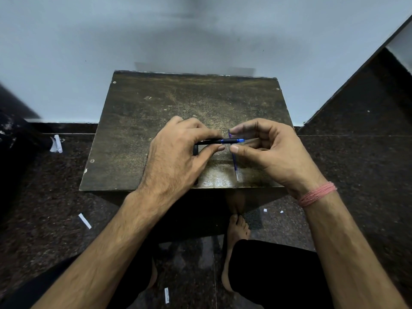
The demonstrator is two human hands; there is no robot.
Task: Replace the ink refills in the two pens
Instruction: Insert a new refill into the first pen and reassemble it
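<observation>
We see the left hand (178, 150) curled narrowly around a black pen (219, 141), thumb and fingers pinching its barrel so that it lies level above the tabletop (138, 121). The pen's blue tip end points toward the right hand (269, 150), which is half open, its forefinger and thumb spread on either side of that tip (whether they touch it, we cannot tell). A pink thread band (317, 194) wraps the right wrist.

Beneath the pen's tip, a thin purple refill (234, 161) lies on the tabletop, crossing under the pen and running toward the near edge. A dark object (195, 150) shows just under the pen's rear end, mostly hidden by the left hand, and we cannot make out what it is.

The tabletop is dark, scuffed and worn, set against a pale blue-grey wall (66, 52) beyond the pen. Around it spreads a dark speckled stone floor (356, 175) with scraps of white paper (84, 220) scattered about. Below the tabletop's near edge we see bare feet (237, 228) and dark trousers.
</observation>
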